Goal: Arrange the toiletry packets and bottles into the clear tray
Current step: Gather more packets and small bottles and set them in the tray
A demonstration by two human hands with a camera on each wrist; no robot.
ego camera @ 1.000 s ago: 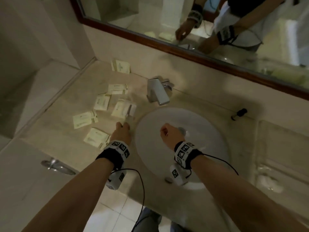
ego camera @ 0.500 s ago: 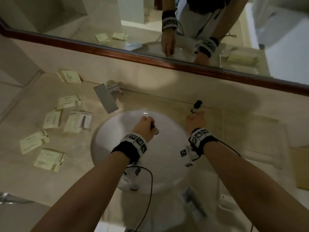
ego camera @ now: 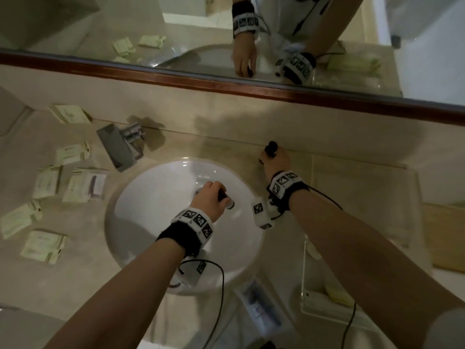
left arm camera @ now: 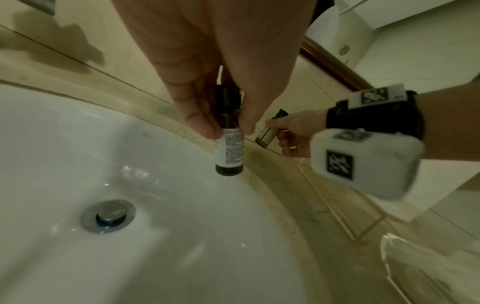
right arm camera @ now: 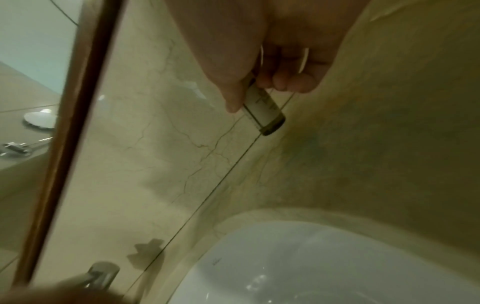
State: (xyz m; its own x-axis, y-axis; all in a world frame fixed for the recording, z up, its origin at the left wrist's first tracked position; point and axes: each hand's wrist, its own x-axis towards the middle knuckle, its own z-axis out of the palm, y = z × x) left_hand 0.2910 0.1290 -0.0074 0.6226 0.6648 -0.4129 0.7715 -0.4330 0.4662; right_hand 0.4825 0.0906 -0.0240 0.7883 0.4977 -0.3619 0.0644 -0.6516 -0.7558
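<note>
My left hand [ego camera: 210, 195] [left arm camera: 228, 128] pinches a small dark bottle [left arm camera: 229, 151] [ego camera: 226, 199] with a white label, hanging over the white sink basin [ego camera: 156, 197]. My right hand [ego camera: 274, 161] [right arm camera: 259, 90] grips a second small bottle [right arm camera: 265, 111] [ego camera: 271, 147] [left arm camera: 270, 131] with a black cap, by the wall behind the basin's right side. Several pale green toiletry packets [ego camera: 83, 186] lie on the counter left of the basin. The clear tray [ego camera: 412, 197] sits at the right, with a pale packet [ego camera: 337, 293] in its near corner.
A chrome tap [ego camera: 118, 147] stands at the basin's back left. A mirror with a brown frame [ego camera: 226, 84] runs along the wall. The drain [left arm camera: 109, 216] is below my left hand. A clear flat packet [ego camera: 261, 306] lies near the counter's front edge.
My left hand left the packets, moved right over the basin and now holds a bottle. My right hand reached to the back wall and closed round the black-capped bottle.
</note>
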